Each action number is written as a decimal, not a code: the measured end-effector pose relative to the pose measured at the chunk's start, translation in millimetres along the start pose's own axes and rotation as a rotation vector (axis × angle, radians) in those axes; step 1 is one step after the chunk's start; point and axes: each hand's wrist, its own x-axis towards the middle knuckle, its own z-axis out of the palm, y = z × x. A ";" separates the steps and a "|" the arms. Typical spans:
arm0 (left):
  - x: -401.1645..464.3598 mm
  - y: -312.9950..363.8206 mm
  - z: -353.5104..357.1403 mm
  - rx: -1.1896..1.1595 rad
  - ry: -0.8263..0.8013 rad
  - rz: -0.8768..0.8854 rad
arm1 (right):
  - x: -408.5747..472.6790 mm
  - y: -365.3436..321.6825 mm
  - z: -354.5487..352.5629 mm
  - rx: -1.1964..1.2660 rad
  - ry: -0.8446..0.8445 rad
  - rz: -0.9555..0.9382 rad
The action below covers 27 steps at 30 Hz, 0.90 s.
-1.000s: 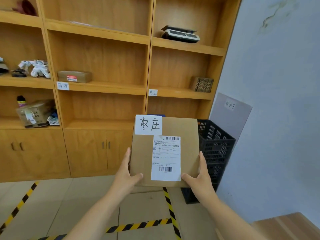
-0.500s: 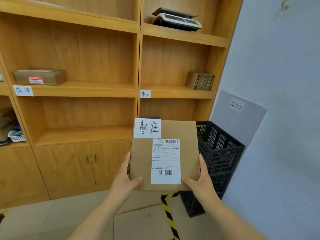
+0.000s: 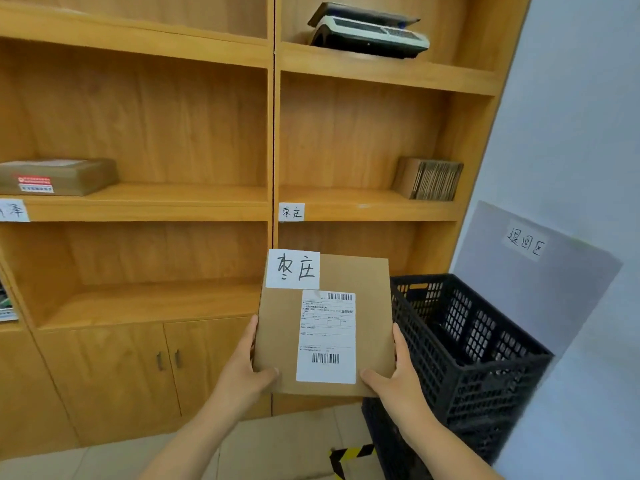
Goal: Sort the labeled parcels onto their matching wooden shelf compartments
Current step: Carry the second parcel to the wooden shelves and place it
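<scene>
A person holds a flat brown parcel (image 3: 325, 327) upright in front of the wooden shelf (image 3: 273, 133), its face turned toward the camera. The left hand (image 3: 244, 372) clasps the lower left edge, thumb laid across the front, and the right hand (image 3: 398, 379) clasps the lower right edge in the same way, so each grip is closed on the parcel. A white handwritten tag (image 3: 293, 269) sits at the parcel's top left corner, with a printed shipping label (image 3: 327, 336) just below it. The parcel hangs in the air below the middle right compartment, whose front edge carries a small shelf tag (image 3: 291, 212) with matching characters. A stack of folded cardboard (image 3: 429, 178) stands at the right end of that compartment. On the shelf above lies a grey device (image 3: 367, 31). In the middle left compartment rests a taped brown box (image 3: 57, 176). A black plastic crate (image 3: 464, 344) stands on the floor to the right, just behind the parcel's right edge.
</scene>
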 end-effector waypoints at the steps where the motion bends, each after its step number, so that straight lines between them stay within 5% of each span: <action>1: 17.9 2.5 7.2 0.013 0.003 0.009 | 18.2 0.3 -7.1 0.008 -0.001 -0.005; 14: 183.1 -2.0 61.4 -0.020 0.002 -0.011 | 184.6 8.1 -41.9 0.012 -0.009 0.009; 27: 370.2 30.5 40.4 -0.100 -0.003 0.125 | 358.8 -53.2 -16.6 0.052 0.059 -0.116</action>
